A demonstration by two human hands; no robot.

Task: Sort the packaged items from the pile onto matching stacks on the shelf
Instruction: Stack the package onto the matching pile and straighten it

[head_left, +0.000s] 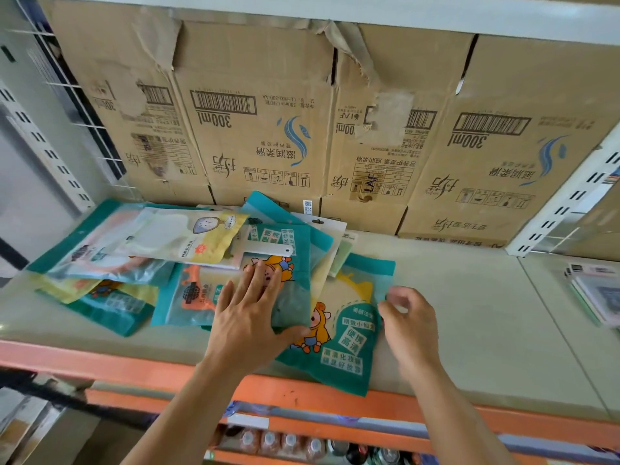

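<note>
Teal cartoon-printed plastic pouches (349, 333) piled on pale grey shelf (469, 313) | pressed by flat, straight-fingered left hand (248, 317) | right hand (409, 323) curled at edge, grip unclear

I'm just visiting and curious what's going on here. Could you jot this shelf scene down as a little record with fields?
Place: shelf, cardboard boxes behind
Pile: loose packets, mostly teal, overlapping at left and centre
Left hand: flat on a teal packet atop the pile
Right hand: fingers curled at the right edge of the cartoon packet; grip unclear
Far right: small separate stack, blurred
Below: bottles on a lower level
</note>
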